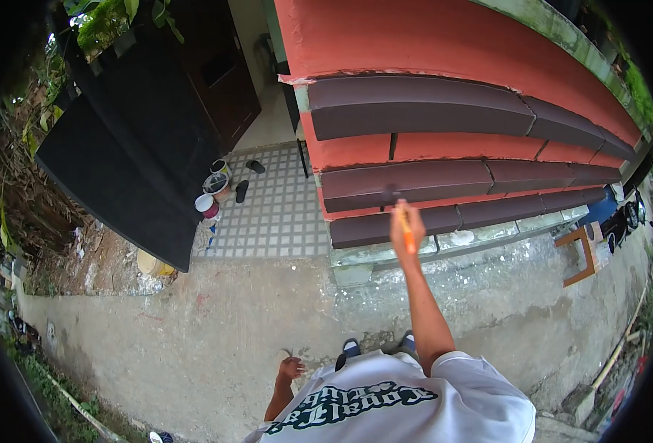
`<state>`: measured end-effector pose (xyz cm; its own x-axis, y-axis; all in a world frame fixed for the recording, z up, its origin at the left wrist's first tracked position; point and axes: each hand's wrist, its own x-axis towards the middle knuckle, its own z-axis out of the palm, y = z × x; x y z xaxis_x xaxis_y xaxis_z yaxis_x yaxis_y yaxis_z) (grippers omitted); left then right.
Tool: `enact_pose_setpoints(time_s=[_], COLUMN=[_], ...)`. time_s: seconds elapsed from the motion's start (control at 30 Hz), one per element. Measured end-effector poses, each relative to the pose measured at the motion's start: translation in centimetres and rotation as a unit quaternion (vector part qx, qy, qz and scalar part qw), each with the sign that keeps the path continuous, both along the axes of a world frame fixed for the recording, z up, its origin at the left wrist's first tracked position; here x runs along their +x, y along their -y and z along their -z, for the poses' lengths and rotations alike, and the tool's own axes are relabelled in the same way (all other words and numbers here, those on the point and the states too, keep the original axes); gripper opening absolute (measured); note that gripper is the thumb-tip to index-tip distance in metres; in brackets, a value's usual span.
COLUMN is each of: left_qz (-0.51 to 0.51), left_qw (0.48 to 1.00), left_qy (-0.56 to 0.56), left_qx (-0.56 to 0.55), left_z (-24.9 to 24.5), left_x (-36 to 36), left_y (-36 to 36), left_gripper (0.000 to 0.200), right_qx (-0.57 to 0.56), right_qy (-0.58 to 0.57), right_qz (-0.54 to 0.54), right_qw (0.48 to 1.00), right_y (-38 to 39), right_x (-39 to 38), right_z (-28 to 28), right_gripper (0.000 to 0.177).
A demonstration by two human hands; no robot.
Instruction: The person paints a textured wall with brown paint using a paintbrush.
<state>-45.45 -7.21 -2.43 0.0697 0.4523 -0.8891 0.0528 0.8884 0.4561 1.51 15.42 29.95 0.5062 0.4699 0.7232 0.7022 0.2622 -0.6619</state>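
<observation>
Right arm stretched forward, right hand point(408, 227) closed in a grip, left hand point(291, 367) empty, held low.

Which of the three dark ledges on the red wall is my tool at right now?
The middle ledge. The blurred head of the orange-handled tool in your right hand shows against it, below the top ledge and above the bottom one.

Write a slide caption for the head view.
Right hand holding an orange-handled tool at the dark ledges of a red wall, left hand low at the side.
</observation>
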Motion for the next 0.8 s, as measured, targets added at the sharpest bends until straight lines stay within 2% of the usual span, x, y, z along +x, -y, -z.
enact_pose_setpoints(time_s=[0.07,0.13,0.2,0.23,0.27,0.3,0.37,0.47,0.57,0.6,0.67,0.7,0.73,0.8], left_qz=[-0.004,-0.017,-0.027,-0.032,-0.036,0.001,0.075,-0.011,-0.005,-0.004,-0.004,-0.02,-0.018,-0.017], left_qw=[1.0,0.999,0.999,0.998,0.996,0.999,0.995,1.0,0.998,0.998,0.998,0.998,0.998,0.997], left_qy=[-0.013,-0.003,0.027,0.053,0.079,0.048,-0.016,-0.015,-0.063,-0.061,-0.054,-0.035,-0.041,-0.054], left_qx=[-0.015,-0.033,-0.031,-0.023,-0.014,0.014,0.069,0.015,0.016,0.021,0.029,0.038,0.039,0.048], left_z=[-0.1,0.3,0.7,1.1,1.6,1.6,1.3,0.2,-3.0,-3.2,-2.6,-2.1,-2.1,-2.3], left_x=[-0.7,-1.4,-2.2,-2.6,-3.0,-2.8,-2.0,-0.7,0.9,0.9,0.5,0.2,0.1,0.1], left_y=[0.9,2.0,2.9,3.5,3.9,3.9,4.3,3.3,2.2,2.0,1.7,2.0,2.5,2.9], left_gripper=[0.035,0.036,0.036,0.036,0.036,0.036,0.035,0.033,0.031,0.031,0.031,0.031,0.03,0.03], right_qx=[0.025,0.077,0.058,0.08,0.027,0.071,0.015,0.038,-0.041,0.004,-0.009,0.038,0.059,0.052], right_qy=[-0.085,-0.173,-0.151,-0.055,-0.088,-0.051,-0.037,-0.009,0.084,0.057,-0.054,-0.042,-0.026,-0.098], right_qz=[0.096,0.137,0.126,0.124,0.088,0.064,-0.039,-0.182,-0.093,-0.017,0.068,0.105,0.135,0.151], right_qw=[0.991,0.972,0.979,0.988,0.992,0.994,0.998,0.982,0.991,0.998,0.996,0.993,0.989,0.982], right_y=[0.9,1.7,1.3,0.2,-0.2,-1.3,-0.8,-0.6,-0.4,-0.5,0.7,0.6,0.8,0.9], right_x=[3.0,3.9,2.7,1.5,-0.5,-2.7,-6.9,-9.6,-6.1,-4.5,-1.3,0.2,1.0,0.5], right_z=[0.0,-1.3,-2.1,-1.6,-0.6,0.1,-0.2,-1.2,-0.3,-0.2,-1.0,-1.0,-1.2,-1.3], right_gripper=[0.02,0.026,0.025,0.022,0.019,0.017,0.015,0.012,0.013,0.016,0.014,0.016,0.017,0.017])
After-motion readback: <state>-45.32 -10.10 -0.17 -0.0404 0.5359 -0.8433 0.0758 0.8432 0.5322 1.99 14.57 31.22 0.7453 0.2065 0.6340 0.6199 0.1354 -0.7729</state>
